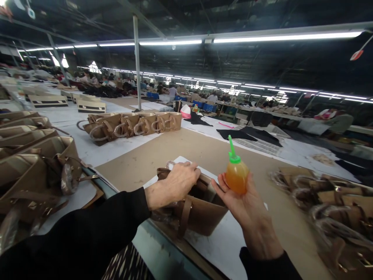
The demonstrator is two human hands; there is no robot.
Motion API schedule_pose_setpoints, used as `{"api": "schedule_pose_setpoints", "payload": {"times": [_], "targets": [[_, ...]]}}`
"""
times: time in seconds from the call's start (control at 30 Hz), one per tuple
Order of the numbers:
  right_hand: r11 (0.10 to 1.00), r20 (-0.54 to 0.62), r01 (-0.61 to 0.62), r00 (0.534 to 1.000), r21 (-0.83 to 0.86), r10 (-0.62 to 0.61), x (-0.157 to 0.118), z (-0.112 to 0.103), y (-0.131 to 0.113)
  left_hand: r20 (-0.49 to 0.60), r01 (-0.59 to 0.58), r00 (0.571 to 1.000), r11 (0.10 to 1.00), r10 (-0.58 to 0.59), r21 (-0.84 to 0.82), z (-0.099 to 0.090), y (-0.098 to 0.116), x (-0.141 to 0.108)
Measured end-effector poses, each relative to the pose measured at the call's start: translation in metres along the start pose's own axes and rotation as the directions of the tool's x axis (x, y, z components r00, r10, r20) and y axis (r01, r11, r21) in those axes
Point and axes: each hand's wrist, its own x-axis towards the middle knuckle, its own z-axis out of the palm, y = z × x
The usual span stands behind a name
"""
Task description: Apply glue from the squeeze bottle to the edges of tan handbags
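Observation:
A brown handbag (pixel 204 216) stands with its top open on a white sheet (pixel 224 245), near the front edge of the table. Over the bag's top is my left hand (pixel 179 181), its fingers curled together by the far rim. What the fingertips grip, if anything, is hidden. My right hand (pixel 244 202) is turned palm up beside the bag and holds a squeeze bottle (pixel 237 177) of amber liquid. The bottle has a green cap with a long green nozzle pointing up. A handle wrapped in clear plastic shows partly behind my left hand.
Open brown bags (pixel 35 155) crowd the left side. A row of similar bags (pixel 136 126) stands farther back. More bags with plastic-wrapped handles (pixel 335 202) lie at right. Black fabric pieces (pixel 247 134) and a pink-and-white cap (pixel 185 112) lie beyond the brown table covering (pixel 140 163).

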Motion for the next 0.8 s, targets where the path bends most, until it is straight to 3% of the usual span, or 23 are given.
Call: {"api": "schedule_pose_setpoints", "payload": {"times": [0.1, 0.23, 0.3, 0.4, 0.5, 0.57, 0.7, 0.8], "targets": [[1.000, 0.016, 0.003, 1.000, 0.011, -0.003, 0.000, -0.002, -0.001, 0.058, -0.211, 0.973, 0.959, 0.225, -0.187, 0.006, -0.002, 0.005], [1.000, 0.004, 0.017, 1.000, 0.015, -0.018, -0.001, -0.004, -0.001, 0.162, -0.201, 0.952, 0.930, 0.259, -0.307, 0.008, -0.014, 0.013], [1.000, -0.004, 0.018, 1.000, 0.012, -0.018, -0.001, -0.004, -0.001, 0.217, -0.125, 0.959, 0.959, 0.182, -0.254, 0.006, -0.018, 0.012], [1.000, -0.014, 0.017, 1.000, 0.014, -0.017, -0.001, -0.002, -0.001, 0.237, 0.059, 0.971, 0.993, -0.033, -0.104, 0.003, -0.020, 0.003], [1.000, -0.018, 0.015, 1.000, 0.018, -0.015, 0.000, -0.001, 0.001, 0.210, 0.261, 0.942, 0.964, -0.264, 0.040, 0.006, -0.020, -0.006], [1.000, -0.014, 0.016, 1.000, 0.016, -0.016, -0.001, 0.000, 0.002, 0.148, 0.297, 0.938, 0.948, -0.313, 0.116, 0.012, -0.020, -0.009], [1.000, -0.017, 0.023, 1.000, 0.006, -0.023, -0.003, 0.000, 0.002, -0.025, 0.277, 0.961, 0.951, -0.276, 0.135, 0.027, -0.022, -0.005], [1.000, -0.035, 0.020, 0.999, 0.000, -0.020, -0.002, 0.001, 0.000, -0.081, 0.429, 0.902, 0.902, -0.424, 0.059, 0.039, -0.026, 0.003]]}}
